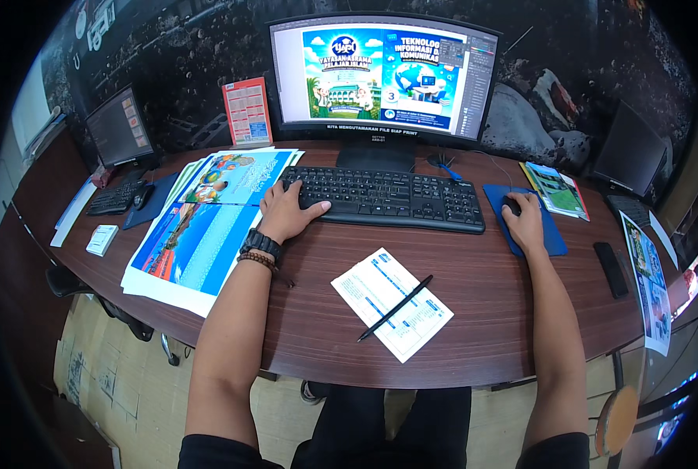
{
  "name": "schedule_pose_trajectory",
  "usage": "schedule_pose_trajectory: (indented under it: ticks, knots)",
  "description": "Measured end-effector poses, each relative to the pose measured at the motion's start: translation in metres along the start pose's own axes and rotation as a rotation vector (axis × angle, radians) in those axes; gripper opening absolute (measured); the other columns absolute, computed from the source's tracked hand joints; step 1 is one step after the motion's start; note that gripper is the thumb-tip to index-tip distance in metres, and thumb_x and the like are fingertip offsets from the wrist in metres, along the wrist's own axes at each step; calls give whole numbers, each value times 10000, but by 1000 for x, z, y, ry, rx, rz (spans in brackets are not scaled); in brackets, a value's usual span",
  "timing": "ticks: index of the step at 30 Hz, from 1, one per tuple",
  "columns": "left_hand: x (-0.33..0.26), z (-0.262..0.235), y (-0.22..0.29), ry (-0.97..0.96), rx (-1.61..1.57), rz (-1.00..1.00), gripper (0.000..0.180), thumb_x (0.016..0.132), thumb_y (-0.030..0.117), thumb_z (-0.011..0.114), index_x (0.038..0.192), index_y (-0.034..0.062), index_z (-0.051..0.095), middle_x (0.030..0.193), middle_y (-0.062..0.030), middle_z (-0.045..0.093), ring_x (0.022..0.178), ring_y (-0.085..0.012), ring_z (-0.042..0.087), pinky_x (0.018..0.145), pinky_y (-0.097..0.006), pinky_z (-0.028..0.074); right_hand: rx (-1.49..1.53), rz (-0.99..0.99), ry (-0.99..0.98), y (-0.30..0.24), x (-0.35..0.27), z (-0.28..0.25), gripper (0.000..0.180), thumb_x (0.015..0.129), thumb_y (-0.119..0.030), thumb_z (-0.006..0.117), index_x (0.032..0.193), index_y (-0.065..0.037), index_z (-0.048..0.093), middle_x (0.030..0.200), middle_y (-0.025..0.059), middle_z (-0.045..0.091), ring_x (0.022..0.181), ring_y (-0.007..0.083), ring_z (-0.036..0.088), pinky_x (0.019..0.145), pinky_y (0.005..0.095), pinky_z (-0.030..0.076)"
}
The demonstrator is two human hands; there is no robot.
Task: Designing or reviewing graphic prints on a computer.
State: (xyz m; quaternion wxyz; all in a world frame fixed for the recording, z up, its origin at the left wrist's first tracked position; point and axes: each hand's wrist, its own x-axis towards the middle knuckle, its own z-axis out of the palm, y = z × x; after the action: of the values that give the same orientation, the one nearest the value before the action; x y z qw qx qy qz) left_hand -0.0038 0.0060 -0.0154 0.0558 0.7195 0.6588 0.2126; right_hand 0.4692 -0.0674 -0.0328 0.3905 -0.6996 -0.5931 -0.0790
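My left hand (288, 216) rests at the left end of a black keyboard (396, 202), its fingers spread over the keys and the thumb stretched out to the right. A black watch and a beaded bracelet circle that wrist. Under my right hand (525, 223) is a dark computer mouse (511, 207), mostly covered by the fingers, on a blue mouse pad (554, 244). Behind the keyboard stands a large monitor (450, 129) showing two colourful cover designs side by side. Nearer to me, a black pen (396, 308) lies across a white printed form (411, 332).
Printed colour sheets (196, 238) lie beside my left forearm, with a red-framed calendar (247, 113) behind them. A small stack of cards (102, 240) is farther left. A black phone (610, 270) lies right of my right arm; a booklet (558, 191) sits behind the mouse pad.
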Motion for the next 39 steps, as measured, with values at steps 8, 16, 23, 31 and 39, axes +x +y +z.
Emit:
schedule_pose_trajectory:
  ticks: [8,16,23,31,39]
  knots:
    - [1,1,0,6,10,1,949,776,706,667,1441,55,480,1499,-300,325,1409,-451,273,1150,-553,207,-9,1,11,-2,0,-1,366,826,-225,666,1150,-54,681,1191,201,557,1113,381,570,979,424,458]
    - [0,2,-2,15,6,7,944,775,710,663,1428,49,494,1489,-304,336,1407,-449,278,1147,-558,207,-8,4,-4,-1,-1,-1,409,822,-216,669,1196,-52,651,1194,195,550,1119,379,564,977,422,456]
    - [4,7,-5,34,27,17,951,770,724,655,1423,51,499,1483,-301,346,1406,-446,281,1139,-570,210,-2,-53,-23,-1,1,0,480,815,-261,675,1246,-55,626,1236,205,540,1151,380,554,994,428,447]
    - [0,-2,6,223,79,237,533,776,528,771,1152,152,729,1405,-279,470,1339,-426,396,1123,-519,286,-88,27,-30,-8,4,0,502,831,-334,665,1254,-65,635,1261,203,551,1183,369,550,1016,429,437]
    - [-1,-1,9,216,61,265,401,803,494,760,1014,154,784,1402,-269,488,1322,-424,422,1121,-503,301,-55,-7,-34,1,2,3,447,843,-306,660,1227,-78,649,1250,183,558,1179,351,553,1014,421,435]
